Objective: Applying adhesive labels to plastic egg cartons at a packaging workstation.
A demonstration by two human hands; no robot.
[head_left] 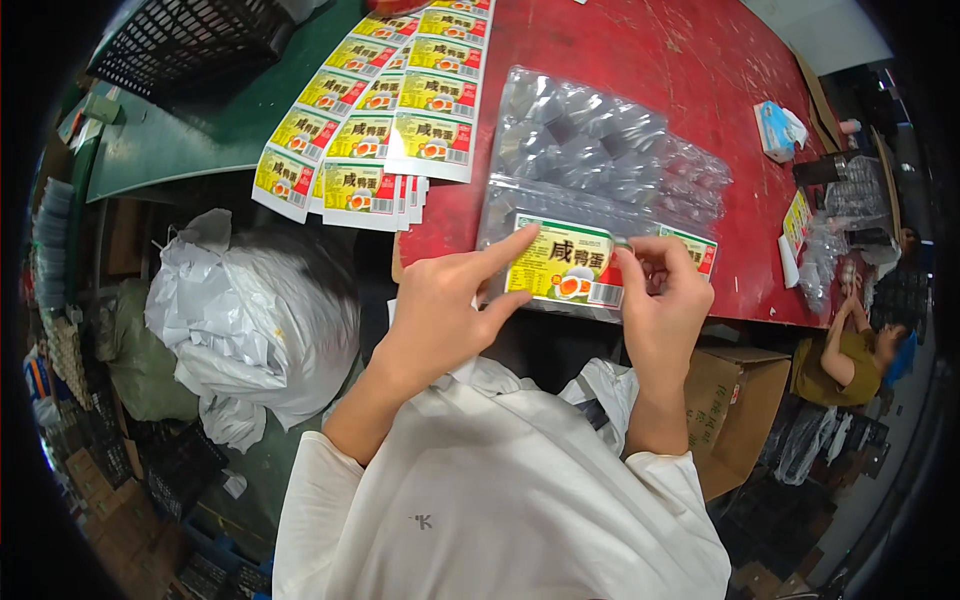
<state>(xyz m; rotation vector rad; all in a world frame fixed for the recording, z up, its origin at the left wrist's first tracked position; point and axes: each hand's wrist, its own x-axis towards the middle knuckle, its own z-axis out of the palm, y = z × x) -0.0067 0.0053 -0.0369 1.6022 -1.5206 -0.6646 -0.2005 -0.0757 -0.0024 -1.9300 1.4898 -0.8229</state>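
A yellow, red and green printed label point(558, 262) lies against the near side of a clear plastic egg carton point(585, 125), close to the red table's front edge. My left hand point(430, 310) rests at the label's left end, index finger stretched to its upper corner and thumb apart at its lower edge. At the other end, the fingertips of my right hand point(665, 305) pinch the label's right edge. Partly behind that hand shows a second label point(699, 251) of the same print. Clear egg-shaped cups of more cartons point(690, 165) extend to the right.
Sheets of matching labels point(430, 105) overlap the green and red tabletops point(740, 70). A black crate point(190, 40) stands at far left. White sacks point(265, 310) and a cardboard box point(735, 410) flank me. A tissue pack point(775, 130) lies right, near another person point(845, 360).
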